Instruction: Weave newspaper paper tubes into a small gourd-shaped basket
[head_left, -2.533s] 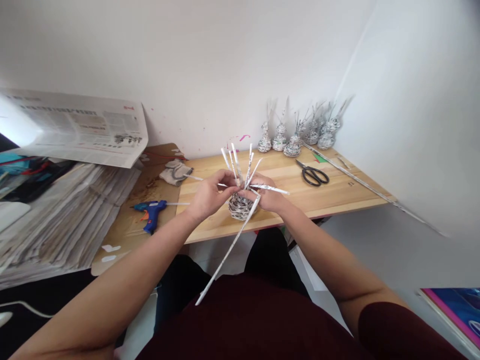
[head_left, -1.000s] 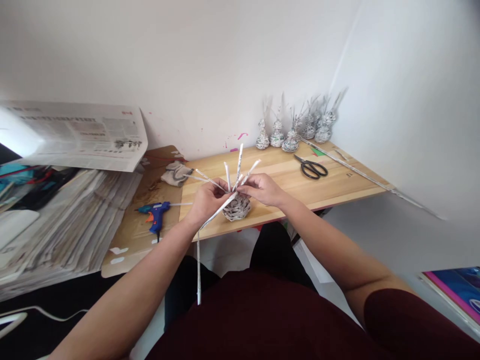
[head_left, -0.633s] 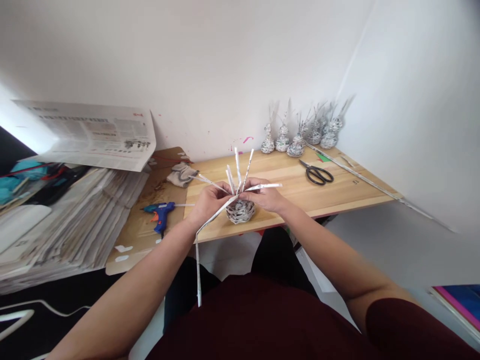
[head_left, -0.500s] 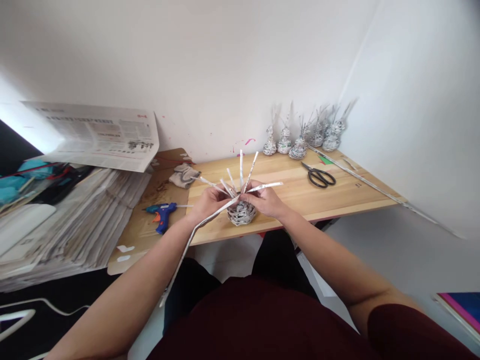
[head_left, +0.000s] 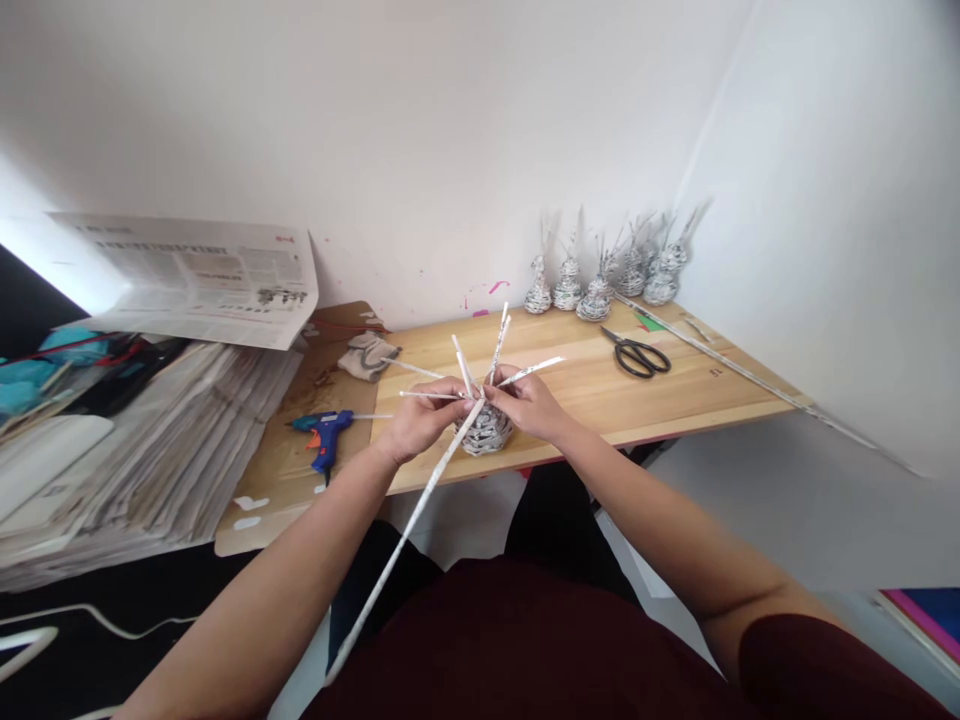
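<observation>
A small woven basket of rolled newspaper tubes [head_left: 486, 432] rests near the front edge of the wooden board [head_left: 600, 385]. Several upright paper spokes [head_left: 496, 340] fan out of its top. My left hand [head_left: 421, 418] is closed on the basket's left side and pinches spokes there. My right hand [head_left: 526, 402] is closed on spokes at its right side. A long paper tube [head_left: 397, 545] runs from between my hands down toward my lap.
A blue glue gun [head_left: 321, 434] lies left on a brown board, with a grey cloth [head_left: 367, 352] behind it. Black scissors [head_left: 637, 354] and several finished woven pieces [head_left: 600, 288] sit at the back right. Stacked newspapers [head_left: 150, 430] fill the left.
The long tube swung from my right side across to the left and now points straight down toward my lap. My hands stayed on the basket, working round its spokes.
</observation>
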